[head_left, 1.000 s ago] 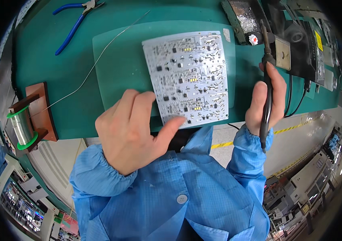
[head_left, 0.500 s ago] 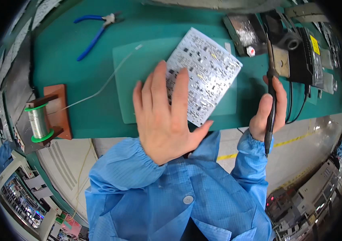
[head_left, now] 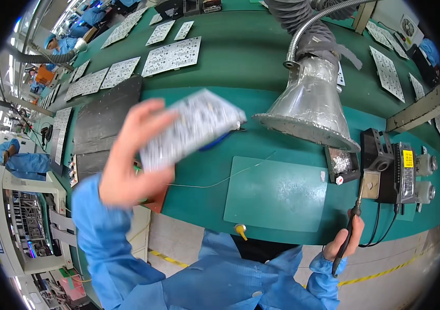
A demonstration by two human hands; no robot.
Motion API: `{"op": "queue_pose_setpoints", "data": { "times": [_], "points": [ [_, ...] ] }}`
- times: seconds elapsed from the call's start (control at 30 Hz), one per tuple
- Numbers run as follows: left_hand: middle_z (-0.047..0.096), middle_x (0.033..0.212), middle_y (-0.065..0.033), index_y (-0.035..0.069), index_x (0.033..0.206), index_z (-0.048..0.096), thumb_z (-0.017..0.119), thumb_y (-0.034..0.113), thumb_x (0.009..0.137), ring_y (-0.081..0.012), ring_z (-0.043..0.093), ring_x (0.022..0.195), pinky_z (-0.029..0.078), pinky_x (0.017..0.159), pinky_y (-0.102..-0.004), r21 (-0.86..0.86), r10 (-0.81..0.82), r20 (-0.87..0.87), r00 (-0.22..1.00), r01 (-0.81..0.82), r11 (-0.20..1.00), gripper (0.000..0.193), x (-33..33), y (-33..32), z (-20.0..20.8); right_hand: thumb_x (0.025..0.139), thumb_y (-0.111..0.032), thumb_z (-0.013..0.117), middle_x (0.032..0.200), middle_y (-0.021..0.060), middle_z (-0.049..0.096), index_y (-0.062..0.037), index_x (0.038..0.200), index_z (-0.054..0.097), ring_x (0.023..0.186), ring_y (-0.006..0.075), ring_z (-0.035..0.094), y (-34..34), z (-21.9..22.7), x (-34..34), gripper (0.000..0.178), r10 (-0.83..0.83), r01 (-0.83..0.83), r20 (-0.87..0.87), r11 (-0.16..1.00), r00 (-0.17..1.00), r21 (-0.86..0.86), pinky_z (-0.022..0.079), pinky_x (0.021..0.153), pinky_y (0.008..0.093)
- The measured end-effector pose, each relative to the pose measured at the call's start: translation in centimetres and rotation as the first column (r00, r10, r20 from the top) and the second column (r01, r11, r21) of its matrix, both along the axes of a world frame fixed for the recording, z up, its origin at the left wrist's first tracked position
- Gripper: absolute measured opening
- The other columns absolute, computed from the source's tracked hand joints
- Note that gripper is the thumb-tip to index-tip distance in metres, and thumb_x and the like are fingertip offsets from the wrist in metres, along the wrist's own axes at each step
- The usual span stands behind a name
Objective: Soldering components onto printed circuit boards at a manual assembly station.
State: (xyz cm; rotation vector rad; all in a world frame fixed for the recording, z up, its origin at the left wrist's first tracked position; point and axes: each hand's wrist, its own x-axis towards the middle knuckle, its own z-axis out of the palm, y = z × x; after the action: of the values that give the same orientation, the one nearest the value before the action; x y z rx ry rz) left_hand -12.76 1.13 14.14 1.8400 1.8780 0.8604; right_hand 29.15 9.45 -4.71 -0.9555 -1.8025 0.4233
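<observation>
My left hand point(head_left: 119, 165) is raised at the left of the bench, thumb and fingers closed on the edge of a white circuit board point(head_left: 194, 121). The board is tilted and smeared by motion. At the right, near the bench's front edge, my right hand point(head_left: 353, 242) holds a soldering iron point(head_left: 356, 211) by its dark handle. Its tip end points away from me, toward the iron's stand. A translucent green mat point(head_left: 277, 199) lies between my hands. Behind the board, blue-handled pliers point(head_left: 215, 142) show only in part. Solder wire point(head_left: 204, 186) runs from beside my left hand toward the mat.
A metal fume hood point(head_left: 310, 103) hangs over the bench's back. Beneath its rim sits a small tray point(head_left: 351, 173), next to a black soldering station point(head_left: 403, 175). Several circuit boards point(head_left: 173, 56) lie on the far green surface. A black sheet point(head_left: 104, 119) covers the left side.
My left hand has picked the circuit board up off the mat and carried it left and away from me. The view has lifted toward the far surface. My right hand still holds the iron.
</observation>
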Motion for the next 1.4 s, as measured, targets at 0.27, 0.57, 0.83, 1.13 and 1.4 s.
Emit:
{"op": "queue_pose_setpoints", "data": {
  "times": [0.27,0.57,0.83,1.13,1.4],
  "points": [
    [0.026,0.144,-0.0205,0.016,0.135,0.045,0.055,0.062,0.074,-0.0379,0.029,0.131,0.026,0.106,-0.0474,0.035,0.449,-0.442,0.776,-0.486,0.873,0.077,-9.9,25.1,-7.8,0.094,-0.025,0.046,0.115,0.0261,0.052,0.0074,0.122,0.047,0.102,0.0346,0.055,0.4,0.2,-0.4,0.043,-0.037,0.037,0.099,0.999,0.994,-0.005,0.043,0.092,0.0453],
    [0.027,0.144,-0.0182,0.018,0.141,0.032,0.041,0.049,0.088,-0.0339,0.025,0.133,0.016,0.105,-0.0592,0.071,0.644,-0.483,0.593,-0.707,0.704,0.062,-8.2,35.5,-18.4,0.092,-0.025,0.045,0.099,0.0293,0.053,0.0024,0.123,0.047,0.083,0.0374,0.052,0.0,0.4,-0.2,0.041,-0.072,0.070,0.165,0.997,0.984,0.019,0.043,0.076,0.0452],
    [0.028,0.143,-0.0187,0.016,0.143,0.028,0.037,0.056,0.088,-0.0350,0.027,0.133,0.017,0.105,-0.0594,0.059,0.659,-0.503,0.559,-0.738,0.672,0.068,-11.0,36.9,-18.3,0.094,-0.023,0.045,0.113,0.0285,0.051,0.0044,0.125,0.044,0.098,0.0385,0.054,-0.3,0.4,-0.4,0.042,0.011,-0.003,0.186,0.999,0.982,-0.041,0.044,0.089,0.0463],
    [0.046,0.133,-0.0201,0.005,0.129,0.049,0.047,0.050,0.083,-0.0390,0.045,0.121,0.033,0.103,-0.0474,0.464,0.741,-0.431,0.515,-0.578,0.671,0.064,-12.3,23.9,-1.4,0.092,-0.013,0.050,0.101,0.0264,0.061,0.0102,0.103,0.060,0.089,0.0350,0.060,-0.5,2.2,-5.2,0.028,-0.216,0.187,0.136,0.962,0.967,0.199,0.045,0.081,0.0405],
    [0.044,0.133,-0.0216,0.010,0.132,0.045,0.055,0.054,0.080,-0.0380,0.042,0.123,0.038,0.100,-0.0472,0.141,0.821,-0.560,0.106,-0.965,0.220,0.069,-31.2,-8.3,-5.6,0.093,-0.023,0.051,0.098,0.0251,0.062,0.0107,0.105,0.059,0.085,0.0356,0.060,-0.1,1.1,-4.8,0.036,-0.220,0.200,0.083,0.958,0.972,0.206,0.046,0.079,0.0419]
  ]
}}
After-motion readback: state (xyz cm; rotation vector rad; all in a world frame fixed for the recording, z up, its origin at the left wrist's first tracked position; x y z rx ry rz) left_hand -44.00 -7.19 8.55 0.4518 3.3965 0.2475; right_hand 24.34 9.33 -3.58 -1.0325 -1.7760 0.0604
